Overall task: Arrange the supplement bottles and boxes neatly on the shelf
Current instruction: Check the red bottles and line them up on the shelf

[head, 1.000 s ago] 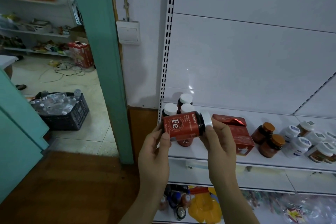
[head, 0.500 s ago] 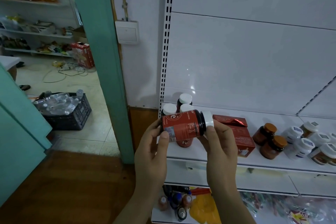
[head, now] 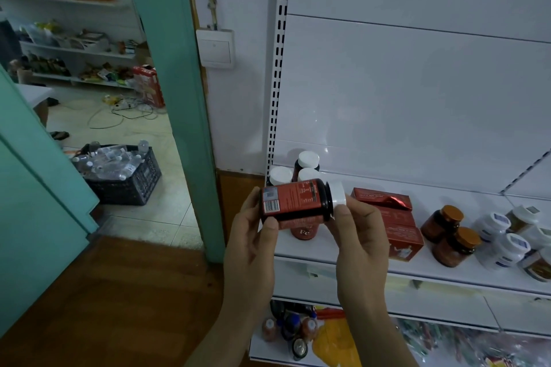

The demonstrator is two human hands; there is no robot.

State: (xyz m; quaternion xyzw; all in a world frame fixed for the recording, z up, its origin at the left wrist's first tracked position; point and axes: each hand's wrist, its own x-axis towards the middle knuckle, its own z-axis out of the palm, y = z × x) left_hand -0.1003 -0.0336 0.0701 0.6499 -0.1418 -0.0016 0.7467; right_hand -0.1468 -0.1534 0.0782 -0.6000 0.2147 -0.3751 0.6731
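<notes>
Supplement bottle (head: 298, 201) with a red label and a white cap lies sideways in mid-air at the centre of the frame, in front of the white shelf (head: 343, 250), its barcode turned up. The left hand (head: 253, 244) pinches the bottle's base end between thumb and fingers, and the right hand (head: 360, 235) grips the cap end, thumb up by the neck.

Behind the held bottle, at the shelf's left end, stand several white-capped bottles (head: 307, 161), and one red "Fe" bottle (head: 304, 230) shows just below the held one, partly hidden by it. To the right of the hands lie stacked red boxes (head: 398, 219), the right hand covering their near left corner. Further right stand two amber jars with brown lids (head: 447, 232), then a cluster of white bottles (head: 504, 240) at the frame's right edge.

On the lower shelf, small bottles (head: 290, 329) and a yellow packet (head: 334, 340) sit between the forearms. At the left, past the teal door frame (head: 176, 98), a black crate of plastic bottles (head: 125, 176) rests on the tiled floor.
</notes>
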